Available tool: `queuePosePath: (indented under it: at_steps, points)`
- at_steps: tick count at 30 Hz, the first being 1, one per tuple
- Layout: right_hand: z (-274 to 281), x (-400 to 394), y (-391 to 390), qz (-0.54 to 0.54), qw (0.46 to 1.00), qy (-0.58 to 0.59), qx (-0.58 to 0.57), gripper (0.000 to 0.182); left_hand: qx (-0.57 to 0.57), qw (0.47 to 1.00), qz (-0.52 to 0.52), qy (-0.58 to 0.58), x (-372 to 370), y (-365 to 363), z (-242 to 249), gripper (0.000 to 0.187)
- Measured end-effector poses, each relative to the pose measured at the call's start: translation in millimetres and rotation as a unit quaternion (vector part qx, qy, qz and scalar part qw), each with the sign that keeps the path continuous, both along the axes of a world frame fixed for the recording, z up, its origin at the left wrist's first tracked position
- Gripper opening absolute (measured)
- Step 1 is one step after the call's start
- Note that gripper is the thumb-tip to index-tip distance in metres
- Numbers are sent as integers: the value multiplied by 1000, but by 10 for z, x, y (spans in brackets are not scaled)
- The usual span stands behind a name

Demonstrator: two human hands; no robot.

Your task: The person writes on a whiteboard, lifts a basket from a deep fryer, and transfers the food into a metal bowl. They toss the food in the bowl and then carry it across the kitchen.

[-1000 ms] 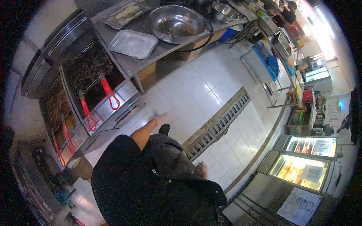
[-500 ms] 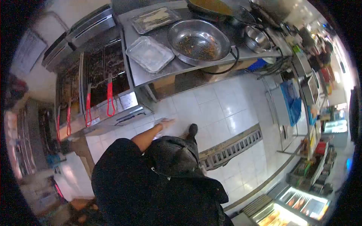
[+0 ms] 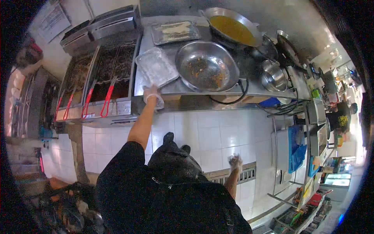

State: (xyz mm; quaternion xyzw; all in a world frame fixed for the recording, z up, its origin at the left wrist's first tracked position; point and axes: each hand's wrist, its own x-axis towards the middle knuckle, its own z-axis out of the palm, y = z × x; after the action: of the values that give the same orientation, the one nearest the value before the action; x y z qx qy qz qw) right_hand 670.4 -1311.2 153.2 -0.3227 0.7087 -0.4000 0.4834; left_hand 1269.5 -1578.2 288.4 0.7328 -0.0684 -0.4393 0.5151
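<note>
My left hand point(image 3: 152, 95), in a loose clear plastic glove, reaches out to the counter's front edge. Its fingers stretch toward the near corner of a flour-dusted metal tray point(image 3: 157, 67) and overlap it in this view; they are slightly blurred. To the right of the tray sits a wide steel bowl point(image 3: 207, 66) with brown crumbs in its bottom. My right hand point(image 3: 235, 162) hangs low over the floor, also gloved in clear plastic, its fingers curled in and nothing showing in them.
Left of the counter is a deep fryer point(image 3: 113, 66) with red-handled baskets point(image 3: 108, 101). A second floured tray point(image 3: 175, 32), a pan of yellow liquid point(image 3: 233, 26) and a smaller steel bowl point(image 3: 272, 76) stand on the counter. A floor drain grate point(image 3: 247, 174) lies low right.
My left hand has moved up from above the floor to the tray's near corner. My right hand has come out to the right. The view has turned and the counter is nearer.
</note>
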Motion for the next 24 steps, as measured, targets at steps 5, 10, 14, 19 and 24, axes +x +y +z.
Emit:
queuePosePath:
  at_steps: [5, 10, 14, 19, 24]
  points:
    - [890, 801, -368, -169, 965, -197, -30, 23, -39, 980, -29, -191, 399, -529, -959, 45]
    - [-462, 904, 538, -49, 950, -309, 26, 31, 184, 749, -406, -490, 755, -761, -914, 49]
    - [-354, 983, 566, -44, 947, -313, 58, 32, 152, 788, -359, -477, 552, -703, -320, 48]
    - [-460, 979, 615, -51, 941, -321, 91, 33, 35, 952, -115, -283, 286, -390, 39, 46]
    - [-486, 990, 635, -65, 927, -346, 129, 35, 9, 800, -189, -569, 88, 250, -815, 44]
